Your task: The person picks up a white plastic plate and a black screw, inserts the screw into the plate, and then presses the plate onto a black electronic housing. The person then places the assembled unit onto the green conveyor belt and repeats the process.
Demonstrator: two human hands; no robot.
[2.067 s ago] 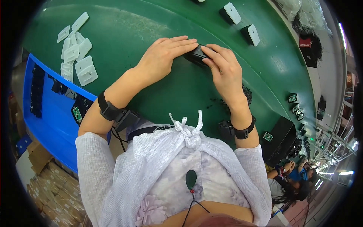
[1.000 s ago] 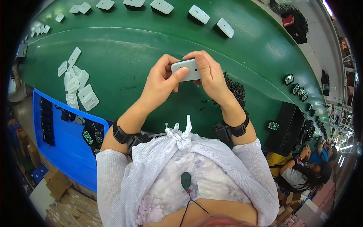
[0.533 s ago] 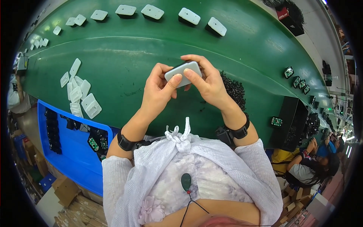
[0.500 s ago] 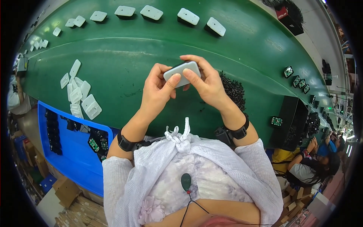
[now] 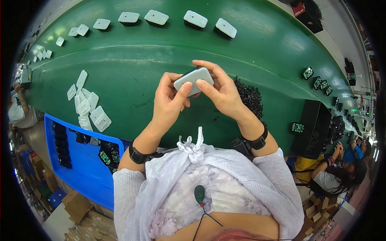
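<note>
Between my two hands, above the green bench (image 5: 140, 76), is a small rounded box (image 5: 193, 80) with a light grey-white cover and a black body. My left hand (image 5: 169, 94) grips its left end, the thumb pressing on the pale face. On the other end, my right hand (image 5: 220, 86) does the same, thumb on the face and fingers curled behind the far edge. The box is tilted, and its underside is hidden. Just right of my right hand lies a heap of small black parts (image 5: 249, 96). A pile of loose white covers (image 5: 85, 105) lies to the left.
White-topped black boxes (image 5: 157, 17) stand in a row along the far side. A blue tub (image 5: 86, 170) with black parts and circuit boards sits at the lower left. At the right are a black box (image 5: 311, 126), a circuit board (image 5: 297, 127) and seated people (image 5: 329, 176).
Both thumbs have shifted slightly on the cover, and the box sits a touch flatter toward me. The whole view has moved a little. Both hands keep their hold.
</note>
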